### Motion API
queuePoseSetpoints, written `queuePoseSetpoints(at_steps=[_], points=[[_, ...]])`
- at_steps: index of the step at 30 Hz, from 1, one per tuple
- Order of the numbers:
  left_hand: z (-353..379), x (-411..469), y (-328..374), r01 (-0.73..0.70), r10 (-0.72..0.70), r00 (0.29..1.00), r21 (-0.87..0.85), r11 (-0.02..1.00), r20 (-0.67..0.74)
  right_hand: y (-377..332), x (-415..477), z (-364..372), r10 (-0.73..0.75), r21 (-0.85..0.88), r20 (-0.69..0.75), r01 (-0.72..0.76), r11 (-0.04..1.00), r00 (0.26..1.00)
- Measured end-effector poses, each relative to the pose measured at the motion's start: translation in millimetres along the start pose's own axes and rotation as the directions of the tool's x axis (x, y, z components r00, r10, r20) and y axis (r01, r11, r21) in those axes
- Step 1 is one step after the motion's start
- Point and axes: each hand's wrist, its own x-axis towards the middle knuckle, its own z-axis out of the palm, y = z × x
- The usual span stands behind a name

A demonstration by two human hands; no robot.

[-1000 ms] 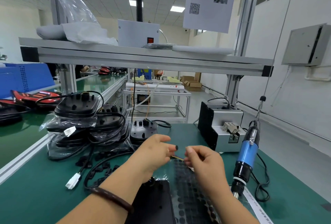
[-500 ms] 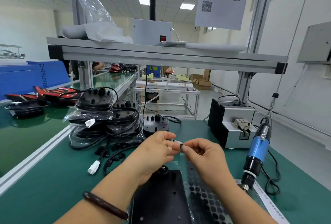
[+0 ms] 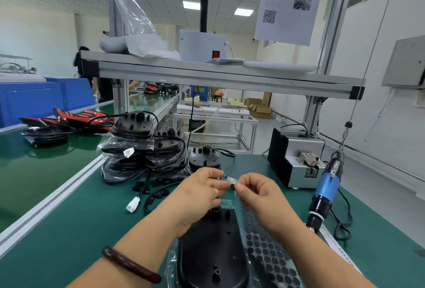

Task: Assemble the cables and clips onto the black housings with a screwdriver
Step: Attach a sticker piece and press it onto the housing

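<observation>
A black housing lies on the green table right below my hands. Beside it on the right is a clear sheet of black round pads. My left hand and my right hand meet above the housing's far end. Together they pinch a small clear strip, and my right fingertips hold a small black dot at its end. A black cable with a white connector lies to the left. The blue electric screwdriver hangs at the right, untouched.
Bagged black housings with cables are stacked at the back left, and one more housing stands behind my hands. A grey screw feeder sits at the back right. Loose black clips lie near the stack. A conveyor runs along the left.
The view has tilted down and drawn closer. My hands stayed together and now hold a clear strip with a black dot instead of the thin yellowish piece seen a second ago.
</observation>
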Motion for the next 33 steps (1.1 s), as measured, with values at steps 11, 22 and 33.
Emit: queuePoseSetpoints(at_steps=[11,22,33], points=[[5,-55,-45,-0.207,0.343,0.933,0.619,0.758,-0.108,-2,-17,3,0.44,-0.21,0.224,-0.398,0.893,0.87],[10,-63,-44,-0.206,0.342,0.936,0.66,0.722,-0.082,-3,-17,7,0.463,-0.21,0.213,-0.422,0.882,0.86],[11,-65,-43,-0.189,0.325,0.943,0.677,0.712,-0.079,3,-16,6,0.474,-0.15,0.235,-0.45,0.88,0.849]])
